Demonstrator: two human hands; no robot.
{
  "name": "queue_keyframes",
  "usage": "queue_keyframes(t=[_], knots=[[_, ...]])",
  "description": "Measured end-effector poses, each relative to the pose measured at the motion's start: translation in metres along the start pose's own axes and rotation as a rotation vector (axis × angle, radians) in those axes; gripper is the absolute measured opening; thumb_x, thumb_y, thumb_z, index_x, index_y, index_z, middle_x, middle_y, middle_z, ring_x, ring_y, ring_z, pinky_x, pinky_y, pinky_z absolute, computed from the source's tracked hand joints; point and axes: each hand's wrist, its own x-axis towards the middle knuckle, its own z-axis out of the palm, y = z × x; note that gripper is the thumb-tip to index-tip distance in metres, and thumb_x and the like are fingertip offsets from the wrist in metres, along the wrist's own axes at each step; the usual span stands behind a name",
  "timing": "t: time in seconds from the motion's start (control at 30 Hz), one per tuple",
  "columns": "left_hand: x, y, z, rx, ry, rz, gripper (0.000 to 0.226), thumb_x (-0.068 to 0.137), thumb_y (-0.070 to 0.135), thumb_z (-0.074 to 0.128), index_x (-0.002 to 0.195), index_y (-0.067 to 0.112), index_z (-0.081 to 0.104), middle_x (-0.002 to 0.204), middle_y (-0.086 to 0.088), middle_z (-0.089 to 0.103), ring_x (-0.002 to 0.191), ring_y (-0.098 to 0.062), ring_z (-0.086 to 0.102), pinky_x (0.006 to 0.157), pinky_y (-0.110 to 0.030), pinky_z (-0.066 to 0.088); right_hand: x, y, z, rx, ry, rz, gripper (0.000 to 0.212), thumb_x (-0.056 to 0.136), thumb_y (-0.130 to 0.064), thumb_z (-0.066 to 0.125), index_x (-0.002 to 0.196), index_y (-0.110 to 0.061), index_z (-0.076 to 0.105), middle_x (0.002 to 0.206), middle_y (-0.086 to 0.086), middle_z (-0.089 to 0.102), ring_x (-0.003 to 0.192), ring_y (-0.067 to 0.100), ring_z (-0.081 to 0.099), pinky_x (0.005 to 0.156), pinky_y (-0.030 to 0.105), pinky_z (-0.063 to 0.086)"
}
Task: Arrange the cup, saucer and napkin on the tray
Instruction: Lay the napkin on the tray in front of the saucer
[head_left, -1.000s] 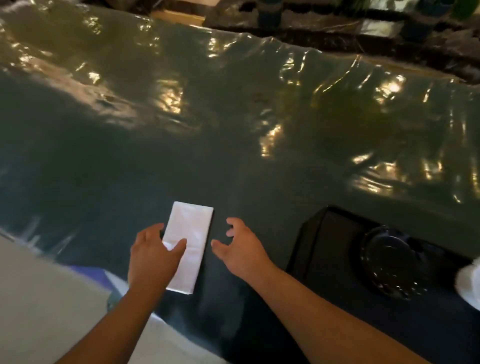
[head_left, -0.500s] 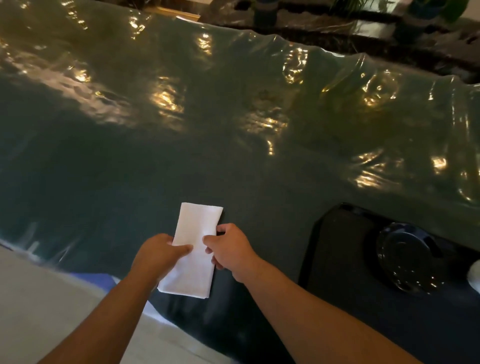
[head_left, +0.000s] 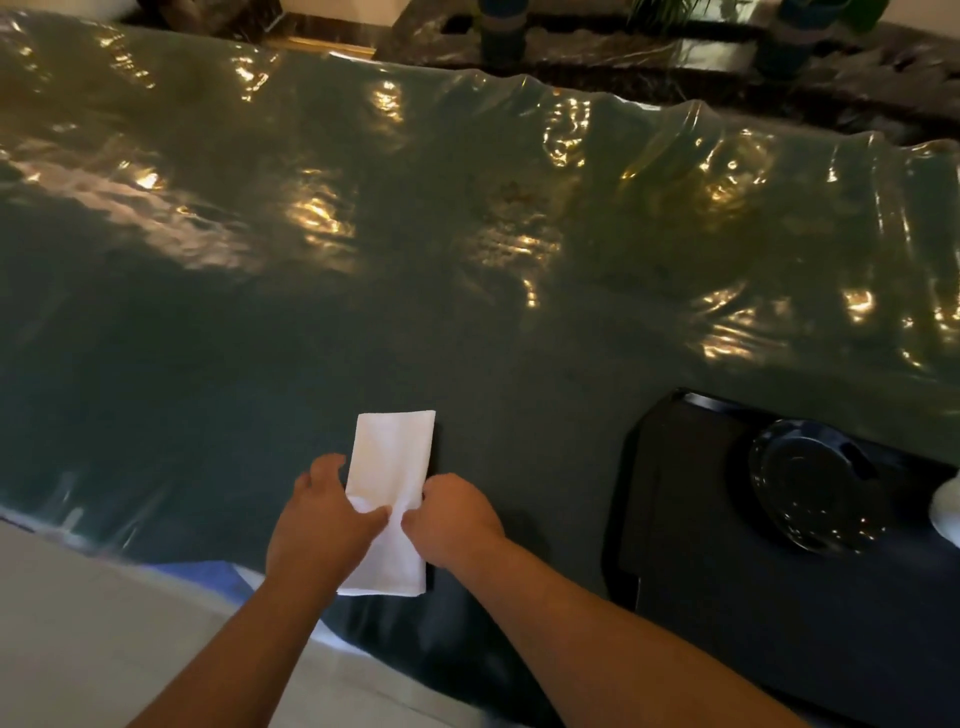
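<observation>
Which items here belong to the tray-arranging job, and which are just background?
Job: napkin, pinched by left hand and right hand; black tray; dark saucer on it.
Background: green table cover; pots behind the table.

Both hands pinching white napkin (head_left: 390, 467) on green table (head_left: 467, 260), black tray (head_left: 675, 493) right

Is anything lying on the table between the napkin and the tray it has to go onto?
Nothing visible. Both hands, left and right, have a grip on the white napkin. The stretch of green table cover between it and the black tray is bare. A dark saucer sits further along the tray.
</observation>
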Motion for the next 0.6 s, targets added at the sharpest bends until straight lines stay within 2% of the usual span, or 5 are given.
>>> queue_keyframes(t=[0.17,0.27,0.37,0.5,0.6], knots=[[-0.021,0.069,-0.014,0.235,0.124,0.766,0.104,0.068,0.035,0.089,0.155,0.03,0.032,0.166,-0.01,0.026,0.151,-0.038,0.024,0.116,-0.064,0.029,-0.047,0.032,-0.056,0.089,0.193,-0.357,0.021,0.09,-0.039,0.069,0.091,-0.021,0.059,0.092,0.003,0.064,0.08,0.021,0.062,0.071,0.04,0.055],[-0.027,0.096,-0.02,0.361,0.069,1.024,0.088,0.067,0.04,0.085,0.146,0.033,0.045,0.17,-0.006,0.018,0.157,-0.033,0.007,0.117,-0.072,0.012,-0.063,0.054,-0.08,0.046,0.152,-0.45,0.023,0.09,-0.032,0.07,0.101,-0.015,0.06,0.09,0.005,0.07,0.078,0.025,0.064,0.066,0.038,0.051],[-0.03,0.112,-0.026,0.535,0.062,1.106,0.058,0.065,0.05,0.086,0.115,0.026,0.068,0.15,-0.002,0.055,0.148,-0.029,0.037,0.114,-0.073,0.014,-0.076,0.072,-0.1,-0.031,0.118,-0.448,0.019,0.088,-0.032,0.068,0.098,-0.02,0.056,0.086,0.001,0.067,0.075,0.024,0.062,0.06,0.036,0.047],[-0.055,0.186,0.005,0.576,-0.229,1.041,0.019,0.092,0.05,0.058,0.097,0.032,0.056,0.098,0.009,0.067,0.114,-0.013,0.062,0.124,-0.052,0.008,-0.11,0.153,-0.157,0.006,0.18,-0.291,0.013,0.089,-0.029,0.063,0.093,-0.029,0.05,0.076,-0.004,0.059,0.068,0.016,0.057,0.055,0.035,0.043],[-0.084,0.234,0.041,0.279,-0.393,0.972,0.018,0.092,0.047,0.065,0.086,0.033,0.055,0.074,0.013,0.058,0.076,-0.008,0.06,0.079,-0.023,0.044,-0.137,0.23,-0.19,0.035,0.222,-0.179,0.015,0.089,-0.028,0.064,0.097,-0.037,0.055,0.08,-0.008,0.064,0.072,0.006,0.061,0.052,0.018,0.042]])
